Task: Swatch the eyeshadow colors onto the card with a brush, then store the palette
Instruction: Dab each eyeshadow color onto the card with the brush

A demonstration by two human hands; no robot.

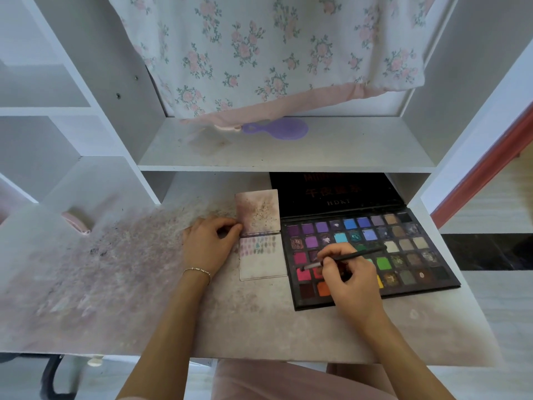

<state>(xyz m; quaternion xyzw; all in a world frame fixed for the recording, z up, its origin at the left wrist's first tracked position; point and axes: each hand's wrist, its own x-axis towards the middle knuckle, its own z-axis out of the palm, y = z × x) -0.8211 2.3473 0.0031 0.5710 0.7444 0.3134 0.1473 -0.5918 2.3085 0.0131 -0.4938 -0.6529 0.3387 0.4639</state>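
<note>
Head view of a white desk (259, 327), its surface smudged with pink and grey powder. An open eyeshadow palette (372, 255) lies flat at the right of the desk, its black lid (334, 194) folded back toward the far side under a shelf (288, 151); the lid bears the letters "HDKI". The pans run in rows: purples and blues at the far edge, pinks, reds and orange at the near left, greens and yellow toward the middle, browns and greys at the right.

The right hand (349, 278) lies over the near-middle pans with fingers curled round a thin black brush (346, 257), grasping it like a pen. The brush slants from upper right to lower left, and its tip reaches the pink and red pans at the near left of the palette; whether the bristles actually touch a pan cannot be told at this resolution.

Just left of the palette, touching or nearly touching its edge, lies the card (261, 235), opened in two panels. The far panel is stained with mauve powder and dark specks; the near panel carries short rows of small pink, green and grey swatches along its far part. The left hand (209, 243) rests on the desk at the card's left edge, fingers curled, fingertips pinching the edge near the fold. A thin bracelet (197, 271) circles the left wrist.

On the shelf lies a purple hairbrush (277, 127), partly under a hanging floral cloth (259, 53). A pink object (76, 222) lies at the far left of the desk.
</note>
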